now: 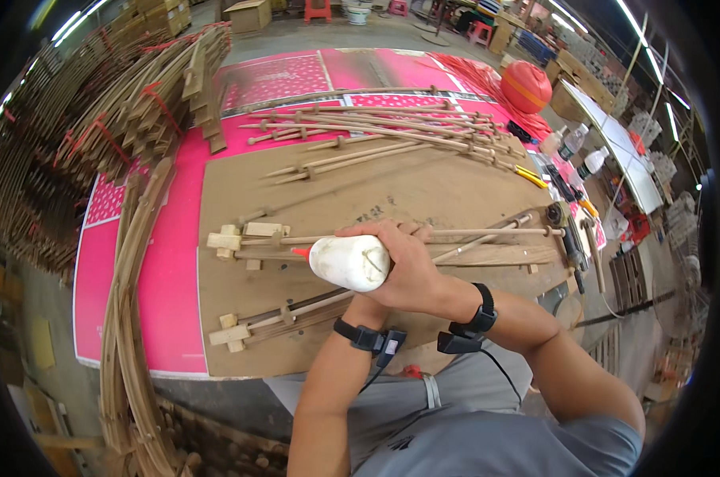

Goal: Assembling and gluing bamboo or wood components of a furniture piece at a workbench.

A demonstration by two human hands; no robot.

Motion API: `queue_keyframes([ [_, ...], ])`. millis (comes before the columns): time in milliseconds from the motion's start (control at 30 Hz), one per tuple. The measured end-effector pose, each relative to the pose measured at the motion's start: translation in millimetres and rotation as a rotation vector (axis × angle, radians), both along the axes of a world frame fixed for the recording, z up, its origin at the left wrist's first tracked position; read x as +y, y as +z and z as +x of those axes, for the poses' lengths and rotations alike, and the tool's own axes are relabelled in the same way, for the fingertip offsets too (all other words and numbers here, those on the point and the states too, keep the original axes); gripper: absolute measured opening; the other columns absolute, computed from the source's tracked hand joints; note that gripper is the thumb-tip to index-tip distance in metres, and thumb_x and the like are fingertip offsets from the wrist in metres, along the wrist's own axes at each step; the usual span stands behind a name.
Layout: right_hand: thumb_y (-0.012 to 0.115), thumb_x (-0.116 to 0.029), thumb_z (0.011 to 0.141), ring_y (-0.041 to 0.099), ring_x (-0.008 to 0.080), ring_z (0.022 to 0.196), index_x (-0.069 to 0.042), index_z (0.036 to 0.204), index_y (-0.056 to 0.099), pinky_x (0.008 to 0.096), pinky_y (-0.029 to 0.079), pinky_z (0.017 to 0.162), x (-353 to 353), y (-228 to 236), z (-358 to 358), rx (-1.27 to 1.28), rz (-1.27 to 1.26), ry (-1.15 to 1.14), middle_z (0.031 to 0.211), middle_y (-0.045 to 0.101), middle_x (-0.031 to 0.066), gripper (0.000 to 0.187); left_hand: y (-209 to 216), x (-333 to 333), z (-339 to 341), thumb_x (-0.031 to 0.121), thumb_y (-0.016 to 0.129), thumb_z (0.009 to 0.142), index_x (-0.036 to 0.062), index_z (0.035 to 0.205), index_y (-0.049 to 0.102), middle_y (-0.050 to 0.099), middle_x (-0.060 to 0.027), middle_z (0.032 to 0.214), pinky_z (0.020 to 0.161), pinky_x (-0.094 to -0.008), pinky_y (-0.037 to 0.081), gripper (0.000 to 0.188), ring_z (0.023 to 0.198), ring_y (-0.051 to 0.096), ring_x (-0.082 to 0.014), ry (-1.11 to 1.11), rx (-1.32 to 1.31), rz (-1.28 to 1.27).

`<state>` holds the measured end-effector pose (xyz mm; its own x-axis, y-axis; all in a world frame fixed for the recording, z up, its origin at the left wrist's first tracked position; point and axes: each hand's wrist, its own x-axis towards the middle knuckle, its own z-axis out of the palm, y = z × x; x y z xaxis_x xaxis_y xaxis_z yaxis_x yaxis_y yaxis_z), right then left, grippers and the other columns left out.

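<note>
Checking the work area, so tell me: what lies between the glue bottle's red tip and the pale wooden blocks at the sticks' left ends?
In the head view, only the thin stick and bare brown board lie between the red tip and blocks.

White glue bottle [349, 261] on its side, red nozzle toward wooden sticks [392, 237].

Worktop [423, 191]: bare brown board open between far stick pile [392, 131] and near stick assemblies [296, 238]. Left edge blocked by curved slats [129, 302]; right by tools [570, 230], bottles [574, 143].
</note>
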<state>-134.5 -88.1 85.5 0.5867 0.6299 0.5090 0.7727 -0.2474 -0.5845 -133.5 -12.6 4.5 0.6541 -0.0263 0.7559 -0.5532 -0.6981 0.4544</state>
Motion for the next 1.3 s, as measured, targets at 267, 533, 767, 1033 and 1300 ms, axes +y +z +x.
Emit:
queue_keyframes([
  [267, 0.086, -0.008, 0.074, 0.067, 0.0404, 0.105, -0.015, 0.135, 0.063, 0.0503, 0.050, 0.093, 30.1, -2.5, -0.4, 0.013, -0.208, 0.029, 0.115, 0.072, 0.0136, 0.065, 12.7, 3.5, -3.4, 0.022, 0.065, 0.083, 0.0115, 0.121, 0.071, 0.066, -0.0054, 0.111, 0.102, -0.0436, 0.045, 0.039, 0.109, 0.060, -0.0258, 0.020, 0.036, 0.059],
  [533, 0.086, -0.008, 0.077, 0.070, 0.0399, 0.105, -0.015, 0.134, 0.063, 0.0490, 0.052, 0.093, 36.5, -5.8, 2.0, 0.015, -0.254, 0.024, 0.119, 0.073, 0.0128, 0.062, -4.2, 4.6, 5.1, 0.019, 0.059, 0.086, 0.0107, 0.124, 0.070, 0.065, -0.0060, 0.116, 0.108, -0.0423, 0.042, 0.040, 0.113, 0.059, -0.0245, 0.024, 0.027, 0.080],
  [767, 0.078, 0.001, 0.076, 0.069, 0.0419, 0.104, -0.012, 0.133, 0.062, 0.0482, 0.053, 0.088, 39.2, -14.8, 6.6, 0.099, -0.175, 0.103, 0.109, 0.072, 0.0189, 0.060, -14.1, 1.9, 11.3, 0.020, 0.061, 0.083, 0.0113, 0.120, 0.071, 0.065, -0.0043, 0.110, 0.104, -0.0420, 0.044, 0.039, 0.108, 0.059, -0.0235, 0.013, -0.012, 0.068],
  [1033, 0.076, -0.011, 0.086, 0.071, 0.0425, 0.102, -0.017, 0.131, 0.066, 0.0504, 0.055, 0.086, 38.9, -1.7, 2.2, 0.038, -0.258, 0.002, 0.113, 0.072, 0.0180, 0.047, -7.2, 2.7, 8.4, 0.018, 0.061, 0.083, 0.0094, 0.116, 0.073, 0.069, -0.0060, 0.112, 0.105, -0.0421, 0.045, 0.037, 0.110, 0.061, -0.0245, 0.010, 0.017, 0.044],
  [1300, 0.086, -0.007, 0.077, 0.072, 0.0382, 0.105, -0.013, 0.135, 0.063, 0.0460, 0.054, 0.091, 42.2, -12.0, 2.1, 0.042, -0.265, 0.015, 0.116, 0.075, 0.0150, 0.063, 2.9, 6.2, 1.9, 0.017, 0.062, 0.083, 0.0087, 0.114, 0.075, 0.069, -0.0064, 0.111, 0.104, -0.0419, 0.046, 0.035, 0.108, 0.062, -0.0252, -0.010, 0.007, 0.029],
])
